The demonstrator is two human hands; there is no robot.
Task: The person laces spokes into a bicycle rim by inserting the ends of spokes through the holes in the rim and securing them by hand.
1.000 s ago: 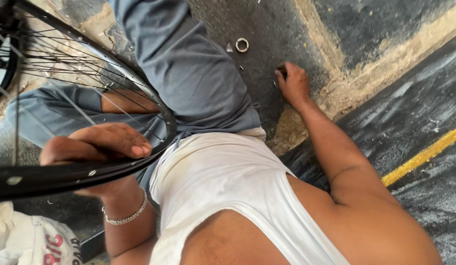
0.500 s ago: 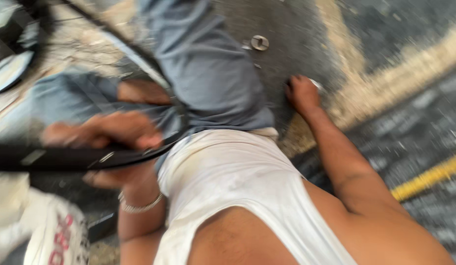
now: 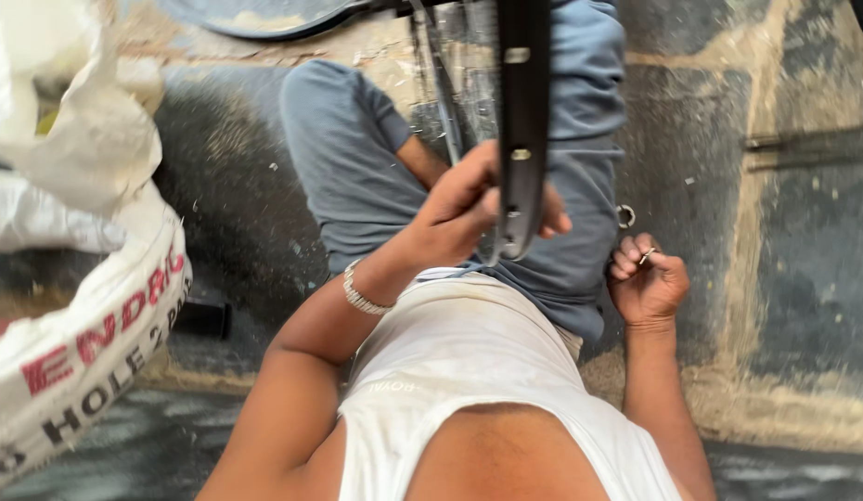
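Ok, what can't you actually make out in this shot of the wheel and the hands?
Head view only:
- Wheel rim: cut off by the top edge; hub unseen.
- Small metal part in right hand: too small, mostly hidden by curled fingers.
- Left hand: palm hidden behind the rim.
- Ring on floor: too small to identify.

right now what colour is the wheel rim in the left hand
Black, with silvery spoke holes; wheel rim in left hand, head view.

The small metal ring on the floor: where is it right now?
In the head view, the small metal ring lies on the concrete floor, right of centre, just above the right hand.
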